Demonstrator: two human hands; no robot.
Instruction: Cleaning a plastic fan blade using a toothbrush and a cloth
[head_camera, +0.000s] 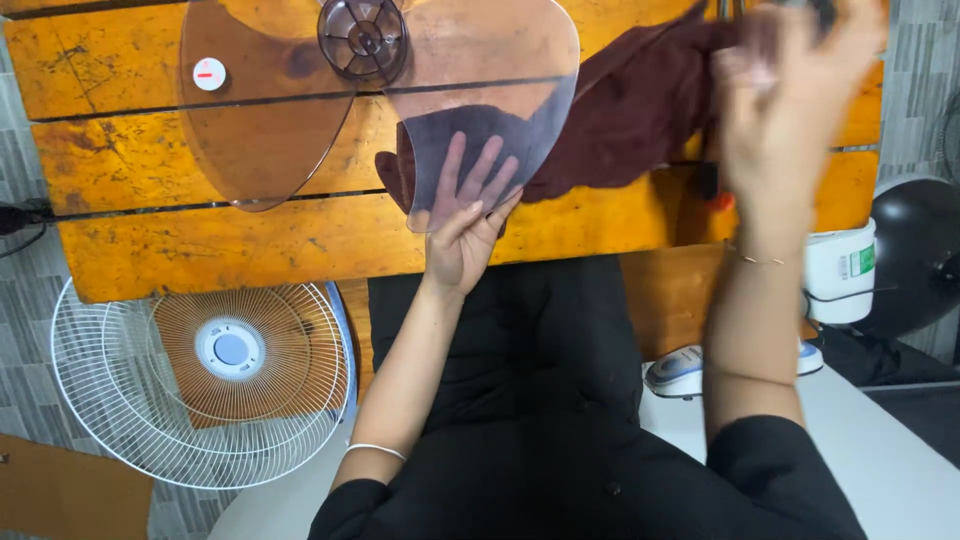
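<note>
Two bare hands work above a dark-clothed lap, beside which a white wire fan guard (205, 385) lies flat on the grey floor at lower left. Nearer of the two, the left hand (465, 235) is raised with fingers spread flat behind one lobe of a translucent smoky-brown plastic fan blade (400, 110), thumb on its lower edge, so that the hand grips and supports that lobe from beneath; the fingers show through the plastic. This held lobe points down toward the person, its long axis running from the ribbed central hub at the top edge of the view to the rounded tip in the palm. A second lobe spreads leftward over the worn orange wooden bench (150, 240). The right hand (780, 110), farther out and blurred by motion, is lifted to the right of the blade and well apart from it, its fingers at the dark maroon cloth (630, 110) draped across the bench; whether it clasps the cloth cannot be told.
</note>
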